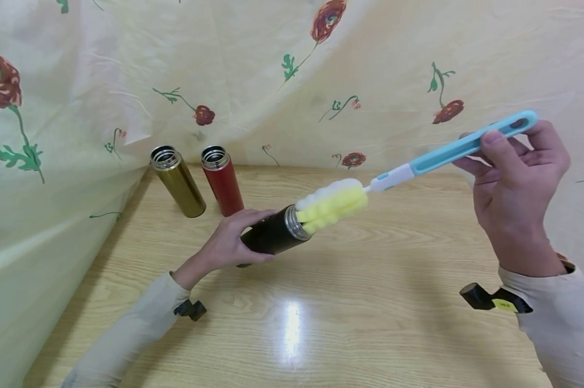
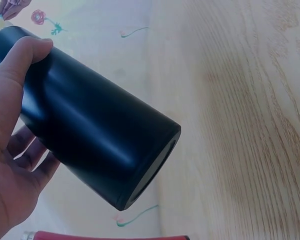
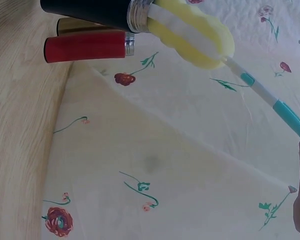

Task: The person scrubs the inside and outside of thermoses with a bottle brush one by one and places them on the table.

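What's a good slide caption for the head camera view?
Left hand grips a tilted black flask while the right hand pinches a blue-handled sponge brush at its mouth.

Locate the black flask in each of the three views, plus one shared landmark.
Head: black flask centre, tilted, gripped by the left hand.
Left wrist: fills the left and centre, base toward the camera.
Right wrist: top edge, sponge brush entering its mouth.
Shared landmark: the red flask.
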`<control>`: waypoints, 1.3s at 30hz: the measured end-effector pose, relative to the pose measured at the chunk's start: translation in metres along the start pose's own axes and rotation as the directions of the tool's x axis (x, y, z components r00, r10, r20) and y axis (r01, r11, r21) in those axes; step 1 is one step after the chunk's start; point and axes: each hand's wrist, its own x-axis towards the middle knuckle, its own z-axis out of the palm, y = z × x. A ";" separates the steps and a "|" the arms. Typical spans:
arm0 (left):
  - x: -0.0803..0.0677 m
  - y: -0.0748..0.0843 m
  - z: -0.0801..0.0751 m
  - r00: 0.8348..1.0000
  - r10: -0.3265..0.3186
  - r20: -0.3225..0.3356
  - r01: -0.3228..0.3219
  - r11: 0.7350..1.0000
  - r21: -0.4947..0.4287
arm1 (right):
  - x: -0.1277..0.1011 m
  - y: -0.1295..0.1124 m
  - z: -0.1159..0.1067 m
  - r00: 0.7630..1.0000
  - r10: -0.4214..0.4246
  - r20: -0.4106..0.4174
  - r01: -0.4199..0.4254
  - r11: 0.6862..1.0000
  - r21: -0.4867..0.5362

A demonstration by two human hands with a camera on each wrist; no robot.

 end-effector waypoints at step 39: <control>0.004 0.004 0.006 0.998 -0.001 0.064 0.001 1.000 -0.003 | -0.009 0.009 0.003 0.992 0.006 0.124 -0.004 1.000 -0.019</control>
